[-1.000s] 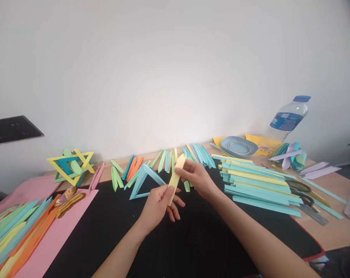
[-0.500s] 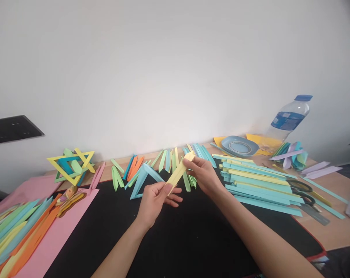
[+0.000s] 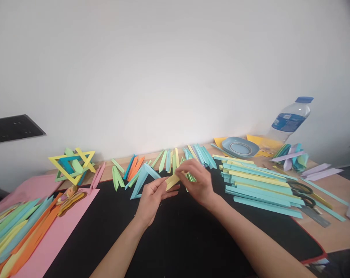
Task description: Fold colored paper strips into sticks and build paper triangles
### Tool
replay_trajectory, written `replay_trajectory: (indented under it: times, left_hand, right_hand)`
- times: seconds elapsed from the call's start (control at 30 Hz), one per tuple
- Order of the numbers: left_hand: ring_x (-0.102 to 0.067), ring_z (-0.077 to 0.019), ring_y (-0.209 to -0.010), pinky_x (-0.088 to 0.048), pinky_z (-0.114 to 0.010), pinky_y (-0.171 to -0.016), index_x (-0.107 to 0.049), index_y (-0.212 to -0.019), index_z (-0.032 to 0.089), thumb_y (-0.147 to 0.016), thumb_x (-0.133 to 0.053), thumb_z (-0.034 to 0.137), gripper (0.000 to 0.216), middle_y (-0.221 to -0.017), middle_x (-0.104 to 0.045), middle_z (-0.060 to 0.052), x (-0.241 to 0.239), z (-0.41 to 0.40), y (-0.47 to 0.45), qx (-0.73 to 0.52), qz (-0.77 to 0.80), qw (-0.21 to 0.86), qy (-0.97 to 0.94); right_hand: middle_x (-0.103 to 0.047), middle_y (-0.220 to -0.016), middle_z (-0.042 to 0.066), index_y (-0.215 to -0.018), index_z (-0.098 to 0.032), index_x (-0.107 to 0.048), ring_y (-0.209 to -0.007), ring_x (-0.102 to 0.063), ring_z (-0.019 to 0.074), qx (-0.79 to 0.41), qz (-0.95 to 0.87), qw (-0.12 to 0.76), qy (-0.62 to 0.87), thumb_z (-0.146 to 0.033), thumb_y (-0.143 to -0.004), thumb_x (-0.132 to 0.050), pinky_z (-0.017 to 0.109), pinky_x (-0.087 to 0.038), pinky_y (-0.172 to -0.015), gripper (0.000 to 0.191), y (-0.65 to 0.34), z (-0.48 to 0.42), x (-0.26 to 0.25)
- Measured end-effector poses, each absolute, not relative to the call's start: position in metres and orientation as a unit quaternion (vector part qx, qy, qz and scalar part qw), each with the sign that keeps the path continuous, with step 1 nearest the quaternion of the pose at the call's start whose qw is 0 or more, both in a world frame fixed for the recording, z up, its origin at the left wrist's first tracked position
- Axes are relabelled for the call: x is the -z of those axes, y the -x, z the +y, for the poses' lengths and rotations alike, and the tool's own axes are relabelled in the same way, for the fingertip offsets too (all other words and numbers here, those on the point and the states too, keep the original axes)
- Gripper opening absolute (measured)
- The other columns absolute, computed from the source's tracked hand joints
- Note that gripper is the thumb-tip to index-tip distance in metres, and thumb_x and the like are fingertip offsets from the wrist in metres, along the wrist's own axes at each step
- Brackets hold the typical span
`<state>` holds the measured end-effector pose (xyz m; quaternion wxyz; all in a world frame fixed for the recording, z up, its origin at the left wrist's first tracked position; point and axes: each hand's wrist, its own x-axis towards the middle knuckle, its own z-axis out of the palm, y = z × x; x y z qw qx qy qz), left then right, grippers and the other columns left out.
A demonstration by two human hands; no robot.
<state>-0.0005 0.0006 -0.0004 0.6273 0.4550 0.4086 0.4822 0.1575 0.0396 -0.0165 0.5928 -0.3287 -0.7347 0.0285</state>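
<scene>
A yellow folded paper strip [image 3: 171,181] is held above the black mat [image 3: 175,239]. My left hand [image 3: 151,199] grips its lower left end between thumb and fingers. At the upper right end, my right hand [image 3: 196,181] is closed on the strip, its fingers bent over and partly hiding that end. Just behind my left hand lies a light blue paper triangle [image 3: 137,185], partly covered by the hand. Several folded green strips [image 3: 117,177] rest at the mat's far edge, beside orange strips [image 3: 136,168].
Several blue and yellow strips [image 3: 258,187] lie at right, with scissors [image 3: 305,199] and a ruler [image 3: 315,216]. Behind them stand a blue dish [image 3: 240,147] and a water bottle [image 3: 290,117]. On the left are a paper star [image 3: 73,164] and pink paper [image 3: 76,220] bearing coloured strips.
My right hand has moved down and slightly left, curling over the strip's upper end. Less of the yellow strip shows now. My left hand has barely moved.
</scene>
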Motion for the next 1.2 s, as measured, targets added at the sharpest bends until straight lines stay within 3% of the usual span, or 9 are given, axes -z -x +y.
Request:
replay_trajectory:
  times: [0.17, 0.23, 0.33, 0.5, 0.7, 0.87, 0.93, 1.03, 1.2]
  left_hand:
    - [-0.063, -0.0294, -0.102, -0.052, -0.042, -0.086, -0.067, -0.101, 0.01, -0.079, -0.064, 0.03, 0.03, -0.103, -0.07, -0.012, 0.001, 0.002, 0.0, -0.494, 0.412, 0.619, -0.451]
    - [-0.063, -0.0297, -0.102, -0.052, -0.043, -0.086, -0.065, -0.102, 0.01, -0.079, -0.064, 0.03, 0.031, -0.103, -0.07, -0.012, 0.001, 0.002, 0.002, -0.505, 0.414, 0.614, -0.444]
    - [-0.064, -0.0307, -0.101, -0.052, -0.044, -0.086, -0.061, -0.106, 0.01, -0.082, -0.061, 0.032, 0.033, -0.105, -0.069, -0.014, 0.001, 0.003, 0.004, -0.523, 0.405, 0.607, -0.441]
    - [-0.065, -0.031, -0.1, -0.05, -0.046, -0.088, -0.058, -0.109, 0.01, -0.083, -0.059, 0.032, 0.034, -0.103, -0.069, -0.015, -0.002, 0.003, 0.005, -0.55, 0.396, 0.59, -0.439]
    - [-0.064, -0.0332, -0.1, -0.051, -0.047, -0.086, -0.059, -0.107, 0.008, -0.081, -0.061, 0.031, 0.035, -0.104, -0.069, -0.017, -0.005, 0.002, 0.005, -0.552, 0.409, 0.591, -0.424]
    - [-0.065, -0.0315, -0.099, -0.05, -0.047, -0.089, -0.06, -0.107, 0.009, -0.083, -0.06, 0.029, 0.031, -0.1, -0.071, -0.015, -0.005, 0.002, 0.006, -0.54, 0.398, 0.604, -0.43]
    - [-0.065, -0.0315, -0.1, -0.049, -0.047, -0.089, -0.06, -0.107, 0.01, -0.083, -0.06, 0.028, 0.03, -0.104, -0.07, -0.015, -0.004, 0.002, 0.006, -0.542, 0.398, 0.605, -0.427]
    - [-0.063, -0.0318, -0.102, -0.049, -0.048, -0.09, -0.061, -0.107, 0.01, -0.083, -0.061, 0.029, 0.031, -0.11, -0.068, -0.015, -0.003, 0.002, 0.005, -0.536, 0.397, 0.609, -0.429]
    - [-0.064, -0.0288, -0.099, -0.049, -0.044, -0.088, -0.065, -0.102, 0.011, -0.08, -0.064, 0.031, 0.03, -0.103, -0.069, -0.012, 0.0, 0.001, 0.001, -0.516, 0.382, 0.632, -0.434]
  right_hand:
    - [-0.065, -0.085, 0.004, -0.091, -0.027, -0.062, -0.074, -0.056, 0.0169, -0.018, -0.852, 0.438, 0.286, -0.019, -0.09, -0.047, 0.028, -0.047, -0.06, 0.018, -0.148, 0.031, 0.024]
    - [-0.064, -0.086, 0.004, -0.092, -0.028, -0.062, -0.077, -0.056, 0.017, 0.0, -0.832, 0.469, 0.297, -0.017, -0.089, -0.049, 0.029, -0.048, -0.063, 0.017, -0.151, 0.032, 0.022]
    - [-0.061, -0.087, 0.005, -0.089, -0.024, -0.061, -0.082, -0.057, 0.0196, 0.028, -0.675, 0.618, 0.402, -0.023, -0.084, -0.059, 0.033, -0.049, -0.07, 0.006, -0.162, 0.041, 0.017]
    - [-0.062, -0.091, 0.008, -0.099, -0.018, -0.06, -0.084, -0.059, 0.0206, -0.238, -0.489, 0.666, 0.511, -0.046, -0.072, -0.067, 0.034, -0.05, -0.068, 0.04, -0.174, 0.056, 0.013]
    - [-0.058, -0.07, 0.002, -0.079, -0.018, -0.064, -0.066, -0.054, 0.0148, -0.442, -0.402, 0.672, 0.438, -0.049, -0.067, -0.07, 0.03, -0.047, -0.063, 0.033, -0.178, 0.06, 0.013]
    - [-0.054, -0.07, 0.001, -0.088, -0.018, -0.066, -0.061, -0.051, 0.0125, -0.544, -0.331, 0.657, 0.404, -0.041, -0.063, -0.074, 0.028, -0.047, -0.058, 0.035, -0.187, 0.067, 0.016]
    - [-0.057, -0.073, 0.003, -0.091, -0.017, -0.065, -0.066, -0.055, 0.0148, -0.475, -0.332, 0.681, 0.448, -0.041, -0.069, -0.069, 0.03, -0.048, -0.062, 0.032, -0.188, 0.066, 0.015]
    - [-0.062, -0.084, 0.006, -0.094, -0.02, -0.062, -0.08, -0.058, 0.0193, -0.218, -0.426, 0.728, 0.491, -0.04, -0.083, -0.054, 0.035, -0.049, -0.071, 0.024, -0.181, 0.056, 0.012]
    - [-0.061, -0.081, 0.006, -0.081, -0.023, -0.063, -0.075, -0.056, 0.0172, 0.009, -0.766, 0.561, 0.314, -0.024, -0.086, -0.056, 0.03, -0.047, -0.066, 0.009, -0.157, 0.035, 0.017]
